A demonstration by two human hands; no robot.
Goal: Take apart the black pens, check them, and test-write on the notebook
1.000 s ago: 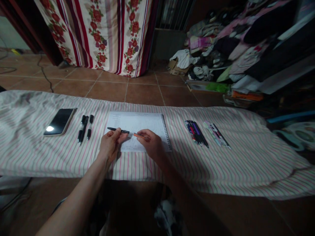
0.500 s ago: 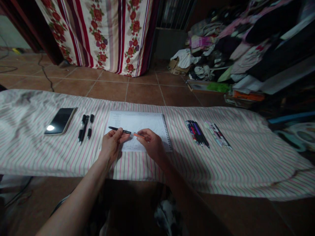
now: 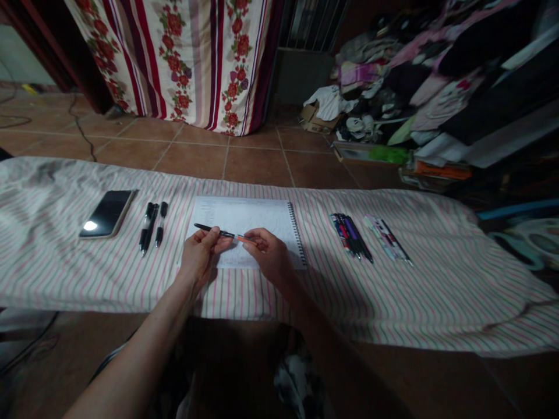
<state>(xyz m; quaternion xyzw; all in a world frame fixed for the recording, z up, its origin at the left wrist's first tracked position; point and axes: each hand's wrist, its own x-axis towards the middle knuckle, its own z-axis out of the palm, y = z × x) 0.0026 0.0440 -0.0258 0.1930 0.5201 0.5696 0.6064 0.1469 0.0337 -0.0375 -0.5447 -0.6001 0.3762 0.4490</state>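
Observation:
My left hand [image 3: 198,253] is closed on a black pen [image 3: 204,227], which points to the right. In my right hand [image 3: 273,251] a slim orange piece [image 3: 247,240] is pinched, its end meeting the tip of the pen; whether the two are joined I cannot tell. Both hands are over an open spiral notebook [image 3: 253,212] with faint writing on its page. Left of the notebook lie several black pens [image 3: 147,227]. To its right is a group of dark and purple pens [image 3: 350,235], and beyond that a group of pale patterned pens or pencils [image 3: 388,238].
A phone [image 3: 108,214] lies on the striped cloth [image 3: 437,291] at the left. Past the far edge are a tiled floor [image 3: 257,163], a floral curtain [image 3: 196,58] and, at the right, a heap of clothes [image 3: 410,81].
The view has shifted very slightly. Both hands keep the same grip on the pen and the orange piece.

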